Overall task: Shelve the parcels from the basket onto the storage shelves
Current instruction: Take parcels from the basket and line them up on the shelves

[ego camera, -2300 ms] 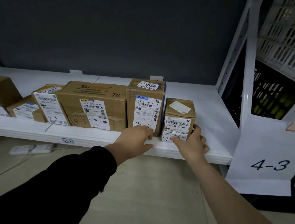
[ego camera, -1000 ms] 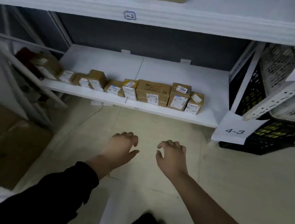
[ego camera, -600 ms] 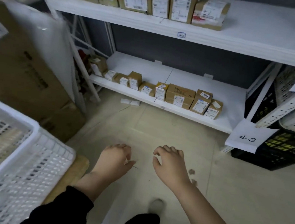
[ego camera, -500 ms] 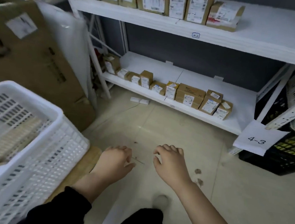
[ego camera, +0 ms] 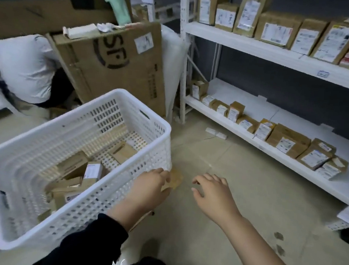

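Lying loose in the white basket [ego camera: 100,199], lower left, are several brown parcels [ego camera: 72,166], some tilted against each other and one showing a white label. The basket sits on a wooden board [ego camera: 175,180] whose corner pokes out at its near right corner. The left hand [ego camera: 150,185], on a black sleeve, hangs at that corner with fingers loosely curled and nothing in them; can't tell if it touches the basket wall or the board. The right hand [ego camera: 212,195] is just beside it over the bare floor, fingers spread and relaxed, holding nothing. To the right, the lower shelf [ego camera: 256,105] carries a row of small labelled boxes [ego camera: 286,142] along its front edge. The upper shelf [ego camera: 261,51] holds taller labelled boxes [ego camera: 277,28] standing side by side. A white power strip [ego camera: 215,133] lies on the floor below the lower shelf's edge. Behind the basket a big carton [ego camera: 116,64] with a round logo leans tilted. At far left is a person in a white top [ego camera: 25,64], bent over.
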